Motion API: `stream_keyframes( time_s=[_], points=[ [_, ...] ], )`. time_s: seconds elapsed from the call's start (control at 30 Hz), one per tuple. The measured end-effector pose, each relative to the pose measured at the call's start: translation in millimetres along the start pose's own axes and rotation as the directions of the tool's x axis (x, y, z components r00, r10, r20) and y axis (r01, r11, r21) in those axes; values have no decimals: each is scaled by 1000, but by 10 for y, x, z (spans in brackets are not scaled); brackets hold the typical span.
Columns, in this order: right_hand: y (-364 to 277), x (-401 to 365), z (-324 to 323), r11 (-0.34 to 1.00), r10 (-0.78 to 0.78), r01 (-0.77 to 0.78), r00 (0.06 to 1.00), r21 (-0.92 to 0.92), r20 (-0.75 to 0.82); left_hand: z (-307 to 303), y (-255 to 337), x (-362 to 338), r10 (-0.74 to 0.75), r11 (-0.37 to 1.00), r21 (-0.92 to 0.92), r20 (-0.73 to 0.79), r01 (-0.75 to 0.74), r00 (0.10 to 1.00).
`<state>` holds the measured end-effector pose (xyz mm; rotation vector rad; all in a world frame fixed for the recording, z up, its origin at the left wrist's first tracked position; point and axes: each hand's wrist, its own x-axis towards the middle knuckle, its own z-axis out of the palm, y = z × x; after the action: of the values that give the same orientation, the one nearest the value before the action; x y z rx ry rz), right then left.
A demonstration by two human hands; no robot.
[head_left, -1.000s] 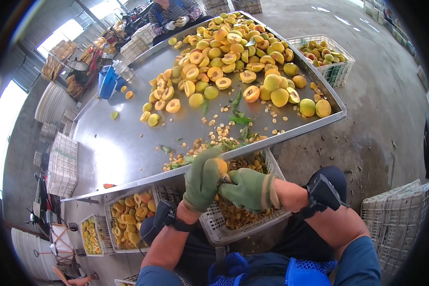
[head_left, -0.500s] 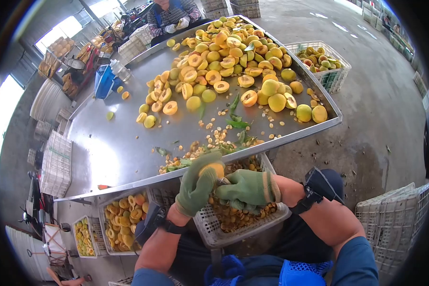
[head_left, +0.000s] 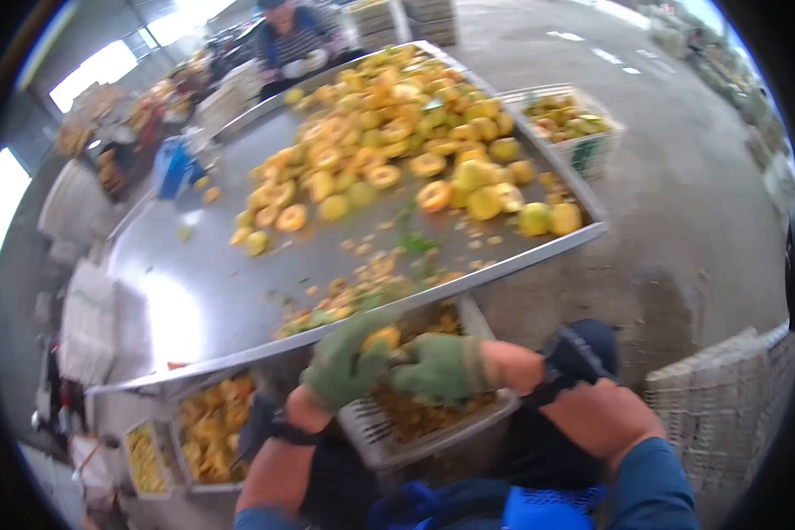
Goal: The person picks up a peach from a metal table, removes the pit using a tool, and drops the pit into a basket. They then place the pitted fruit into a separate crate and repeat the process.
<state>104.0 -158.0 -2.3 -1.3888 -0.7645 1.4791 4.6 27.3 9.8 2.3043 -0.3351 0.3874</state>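
My left hand (head_left: 349, 360), in a green glove, is wrapped round a yellow-orange peach (head_left: 382, 337) over the near table edge. Close beside it, my right hand (head_left: 440, 369), also gloved in green, has its fingers closed near the fruit. A small tool seemed to stick out of it earlier, but blur now hides what it grips. Below both hands sits a grey crate (head_left: 389, 455) holding brown pits and scraps. Beyond them, the metal table (head_left: 230, 305) bears a large heap of whole and halved peaches (head_left: 389, 132), with loose pits and green leaves in front.
Crates of fruit stand at the lower left (head_left: 214, 428) and right of the table (head_left: 570, 124). Stacked empty crates (head_left: 715, 415) are at the lower right. A blue container (head_left: 175, 168) lies on the table's left. Another person (head_left: 296, 44) sits at the far side.
The view has shifted and blurred, so the table and fruit appear lower and further left. Both hands stay together at the fruit, above the crate. The other person's upper body shows more.
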Motion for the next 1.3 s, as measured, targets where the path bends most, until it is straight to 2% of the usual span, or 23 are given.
stream_keyframes(
  time_s=[0.03, 0.07, 0.1, 0.17, 0.23, 0.27, 0.33, 0.4, 0.43, 0.53, 0.6, 0.67, 0.7, 0.73, 0.77, 0.83, 0.87, 0.9, 0.93, 1.0, 1.07, 1.17, 1.3],
  points=[
    [176, -14, -44, 998, -68, 69, 996, 6, -49, 38, -92, -11, 53, 998, -31, 20, -52, 998],
    [110, -99, -22, 979, -170, 159, 982, -131, -78, 43, -97, -21, 21, 995, -101, 62, -14, 998],
    [145, -37, -35, 953, -197, 168, 975, -253, -97, 107, -98, -72, -156, 953, -250, 88, 173, 984],
    [205, 50, -42, 860, -252, 158, 958, -486, -135, 82, -37, 63, 50, 998, -47, 35, -49, 998],
    [223, 38, -177, 922, -129, 97, 990, -375, -63, 26, 62, 129, 44, 998, 42, 84, -47, 996],
    [-13, -132, -149, 950, 32, -49, 998, -308, -59, 6, 131, 176, 9, 1000, 4, 93, -10, 996],
    [-154, -250, -144, 972, 157, -157, 988, -176, -13, -1, 219, 223, -70, 995, -63, 114, 78, 991],
    [-146, -300, -149, 996, 80, -78, 996, -42, 36, 37, 194, 228, -44, 999, -17, 72, 46, 996],
    [-130, -301, -152, 995, 101, -99, 994, -33, 44, 47, 181, 235, -31, 1000, 7, 49, 31, 998],
    [-112, -270, -154, 988, 151, -149, 987, -46, 52, 22, 180, 276, 121, 977, 156, 152, -145, 981],
    [-129, -274, -119, 978, 187, -183, 982, -97, 26, 27, 191, 275, 95, 976, 174, 198, -131, 976],
    [367, 209, -274, 949, -16, 69, 985, -308, 171, 1, 225, 272, 77, 971, 201, 250, -130, 965],
    [501, 344, -334, 885, -162, 249, 957, -394, 241, -33, 254, 290, 77, 966, 217, 281, -142, 956],
    [482, 363, -353, 781, -304, 419, 903, -463, 303, -48, 266, 298, 79, 960, 231, 313, -156, 946],
    [472, 369, -365, 611, -476, 600, 800, -516, 365, -26, 232, 292, 136, 975, 141, 214, -169, 967],
    [285, 212, -264, 839, -350, 385, 923, -385, 161, 14, 89, 171, 183, 983, 1, -6, -183, 983],
    [-170, -262, -171, 993, 83, -80, 996, -87, 31, 123, -48, 58, 59, 977, -196, -102, -78, 993],
    [-143, -242, -207, 999, -3, 7, 994, -40, 114, 182, -167, -88, -95, 931, -366, -200, 16, 975],
    [-81, -126, -237, 996, -85, 83, 976, 18, 200, 135, -66, -102, -87, 931, -363, -170, 20, 982],
    [-159, -163, -137, 997, 73, -71, 995, -34, 64, 51, 29, -10, -111, 928, -364, -67, 79, 992],
    [-352, -305, -114, 980, 167, -164, 986, -114, 16, 38, 4, -4, -160, 905, -398, 10, 151, 987],
    [-426, -360, -77, 977, 196, -194, 981, -84, 14, 33, -10, 50, -184, 862, -471, 51, 186, 982],
    [-330, -330, -55, 977, 133, -142, 989, 162, 68, 88, 3, 70, -255, 792, -568, 27, 224, 967]
  ],
)
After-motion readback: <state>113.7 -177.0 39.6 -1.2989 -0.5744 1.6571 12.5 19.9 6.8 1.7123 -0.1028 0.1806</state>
